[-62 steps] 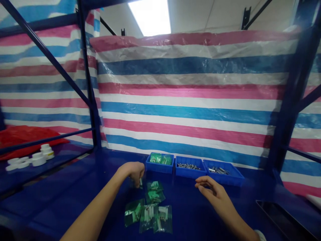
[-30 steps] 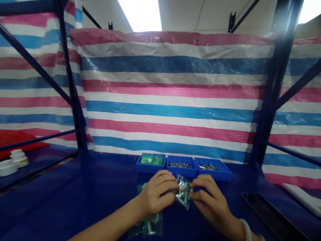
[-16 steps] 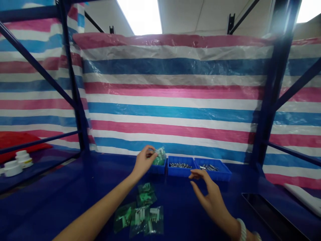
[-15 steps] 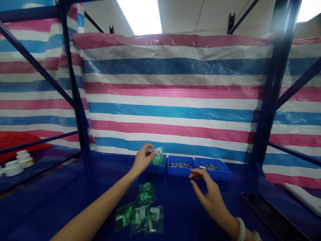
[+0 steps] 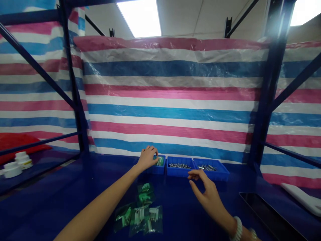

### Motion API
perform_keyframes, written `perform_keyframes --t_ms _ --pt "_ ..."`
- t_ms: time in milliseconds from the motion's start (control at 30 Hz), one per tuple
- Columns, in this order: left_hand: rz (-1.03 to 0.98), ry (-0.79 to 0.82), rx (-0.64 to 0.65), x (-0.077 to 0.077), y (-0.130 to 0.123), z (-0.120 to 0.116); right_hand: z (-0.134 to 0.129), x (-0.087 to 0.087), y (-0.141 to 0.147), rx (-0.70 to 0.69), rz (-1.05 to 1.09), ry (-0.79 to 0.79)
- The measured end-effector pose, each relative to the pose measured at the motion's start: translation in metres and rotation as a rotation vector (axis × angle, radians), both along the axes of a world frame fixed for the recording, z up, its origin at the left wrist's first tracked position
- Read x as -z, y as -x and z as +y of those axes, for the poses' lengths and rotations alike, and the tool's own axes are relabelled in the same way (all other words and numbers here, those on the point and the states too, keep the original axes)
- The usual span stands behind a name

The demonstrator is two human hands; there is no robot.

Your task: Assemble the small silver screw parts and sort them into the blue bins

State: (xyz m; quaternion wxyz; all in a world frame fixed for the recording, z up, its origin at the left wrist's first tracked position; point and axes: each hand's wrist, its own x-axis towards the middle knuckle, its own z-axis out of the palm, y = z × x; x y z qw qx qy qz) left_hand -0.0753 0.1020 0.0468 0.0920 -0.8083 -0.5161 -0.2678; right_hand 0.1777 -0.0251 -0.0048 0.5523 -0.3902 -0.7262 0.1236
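My left hand (image 5: 148, 158) is over the leftmost blue bin (image 5: 158, 170), its fingers curled down at a small clear bag (image 5: 159, 161) inside; whether they grip it is hidden. My right hand (image 5: 204, 187) hovers in front of the other bins, thumb and fingers apart, holding nothing. The middle bin (image 5: 178, 171) has small metal pieces in it, and the right bin (image 5: 217, 175) holds longer metal parts. Nearer to me, several clear bags (image 5: 138, 216) with green and white plugs and screws lie on the blue table (image 5: 183, 214).
A dark flat tablet-like object (image 5: 268, 214) and a white object (image 5: 302, 198) lie at the right. White bottles (image 5: 23, 160) and red cloth (image 5: 22, 144) sit at the far left. Blue posts (image 5: 264, 117) and a striped sheet (image 5: 170, 113) surround the table.
My left hand has moved down and slightly right into the left bin; the bag at its fingertips is lower, inside the bin. My right hand has barely moved.
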Motion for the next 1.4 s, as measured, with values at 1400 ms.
perform_keyframes --t_ms 1400 --pt "-0.923 0.796 0.44 0.029 -0.052 -0.109 0.0 0.001 0.009 -0.324 0.285 0.658"
